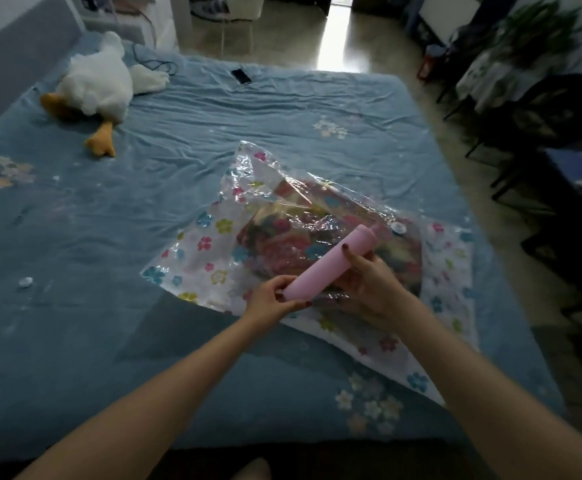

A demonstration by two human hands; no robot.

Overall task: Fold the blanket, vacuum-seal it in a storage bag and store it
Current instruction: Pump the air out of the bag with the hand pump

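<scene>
The bag lies flat on the blue bed, clear plastic printed with small flowers, and the folded blanket sits inside it – a bright, many-coloured bundle under the crinkled film. A round white valve shows on the bag's top face. Over the bag she holds a pink pump, a long tube tilted so its narrow tip points towards the valve, just short of it. Her left hand has its fingers curled round the pump's near end; the right hand wraps the middle of the tube, thumb on top. Further off on the bed – a white plush duck, a phone and a small white cap.
</scene>
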